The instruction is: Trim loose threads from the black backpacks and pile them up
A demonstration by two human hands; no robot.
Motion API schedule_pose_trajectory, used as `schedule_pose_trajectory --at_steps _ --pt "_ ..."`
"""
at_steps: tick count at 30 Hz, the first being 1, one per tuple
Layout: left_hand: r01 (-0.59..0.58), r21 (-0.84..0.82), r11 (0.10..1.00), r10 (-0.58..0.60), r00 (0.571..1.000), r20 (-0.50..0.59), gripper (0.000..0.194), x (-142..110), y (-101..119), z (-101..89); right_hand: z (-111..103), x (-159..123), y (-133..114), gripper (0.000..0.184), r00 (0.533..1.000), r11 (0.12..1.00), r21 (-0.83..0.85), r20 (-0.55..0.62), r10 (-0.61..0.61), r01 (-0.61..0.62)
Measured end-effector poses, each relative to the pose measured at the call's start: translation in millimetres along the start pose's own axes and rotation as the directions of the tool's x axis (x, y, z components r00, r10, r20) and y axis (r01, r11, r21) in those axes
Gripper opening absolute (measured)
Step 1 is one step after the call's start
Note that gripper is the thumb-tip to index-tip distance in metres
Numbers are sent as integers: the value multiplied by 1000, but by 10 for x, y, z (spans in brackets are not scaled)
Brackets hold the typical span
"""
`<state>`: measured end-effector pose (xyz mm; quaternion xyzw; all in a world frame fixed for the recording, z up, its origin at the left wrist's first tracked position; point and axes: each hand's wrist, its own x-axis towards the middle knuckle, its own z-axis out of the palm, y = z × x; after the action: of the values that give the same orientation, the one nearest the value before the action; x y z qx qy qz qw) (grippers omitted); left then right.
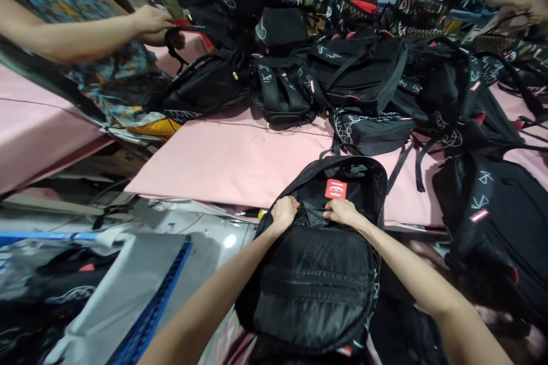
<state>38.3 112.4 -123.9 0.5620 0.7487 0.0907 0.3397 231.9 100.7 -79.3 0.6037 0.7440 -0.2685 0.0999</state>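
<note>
A black backpack (314,291) lies opened in front of me, propped on the edge of the pink-covered table. Its front panel is folded down toward me, and a red label (336,189) shows on the inner back. My left hand (285,211) is closed on black fabric at the left of the opening. Across from it, my right hand (341,212) pinches the dark lining near the label. A strip of the lining is stretched between both hands. The fingertips are partly hidden in the folds.
Several black backpacks (359,74) with white drawings are heaped across the pink table (231,154). Patterned shark-face bags (422,3) stand behind. At the left, a co-worker's hand (154,21) handles a black strap. A grey bin with blue edging (115,291) holds black items at lower left.
</note>
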Motion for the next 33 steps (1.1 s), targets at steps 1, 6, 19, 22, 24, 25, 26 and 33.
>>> schedule_pose_trajectory --at_steps 1,6,19,22,24,25,26,33 --pt "4 -33 999 -4 1000 -5 14 -19 -11 -7 9 5 8 19 1000 1000 3 -4 3 -3" --pt "64 -277 959 -63 998 10 15 -98 -50 5 57 49 45 24 999 1000 7 -36 20 -20" --pt "257 -706 660 -261 960 106 16 -181 -71 146 -99 231 -367 22 883 904 -268 -248 -398 332" --pt "256 -727 637 -265 958 106 15 -178 -87 145 -42 352 -380 18 863 875 -260 -205 -462 407" --pt "256 -735 628 -268 958 105 14 -173 -95 146 2 403 -354 17 860 873 -240 -196 -471 424" --pt "256 -738 625 -268 958 105 15 -171 -98 147 21 419 -342 17 858 872 -233 -195 -475 430" --pt "257 -739 623 -269 957 106 15 -168 -101 148 36 428 -334 17 856 871 -226 -193 -479 436" --pt "265 -729 631 -272 956 112 15 -151 -118 141 94 465 -416 17 858 871 -174 -166 -485 459"
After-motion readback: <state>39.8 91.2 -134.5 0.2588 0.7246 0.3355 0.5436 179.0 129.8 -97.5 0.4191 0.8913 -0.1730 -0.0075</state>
